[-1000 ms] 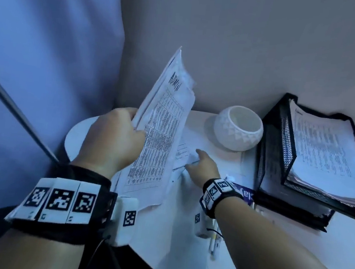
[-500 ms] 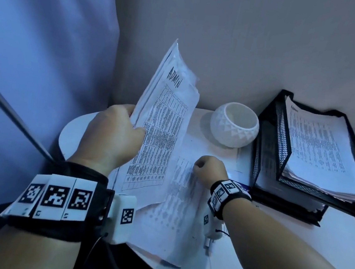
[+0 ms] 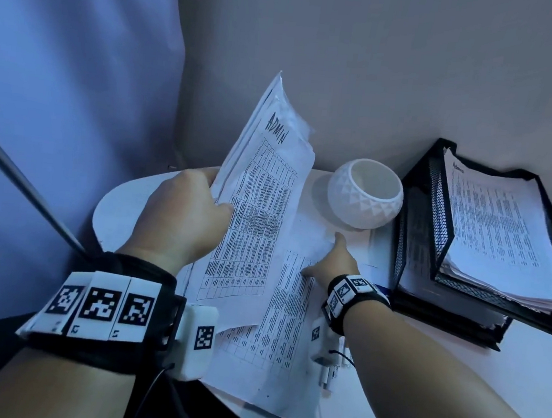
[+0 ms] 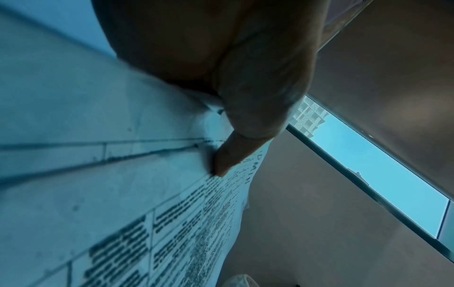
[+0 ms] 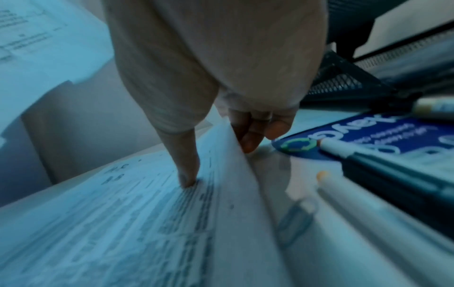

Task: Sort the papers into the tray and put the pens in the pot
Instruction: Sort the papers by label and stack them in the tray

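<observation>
My left hand (image 3: 221, 203) grips a stack of printed papers (image 3: 260, 214) marked "ADMIN", held upright above the round white table (image 3: 116, 207); its thumb (image 4: 228, 159) lies on the top page (image 4: 123, 194). My right hand (image 3: 327, 261) is on a loose printed sheet (image 3: 275, 337) lying on the table. Its thumb (image 5: 186, 178) presses on top and its fingers (image 5: 248, 143) curl under the raised right edge (image 5: 236, 174). The white faceted pot (image 3: 365, 194) stands just beyond, with nothing visible in it. White pens (image 5: 368, 196) lie right of the sheet.
A black mesh stacked tray (image 3: 437, 204) stands at the right with printed papers (image 3: 498, 230) in its top tier. A blue packet (image 5: 368, 132) with a pen (image 5: 363, 157) on it lies beside the tray. The wall is right behind. The sheet overhangs the table's near edge.
My right hand dragged the loose sheet toward the near edge, then went from a curled fist to an index finger stretched toward the pot. The left hand kept its stack raised.
</observation>
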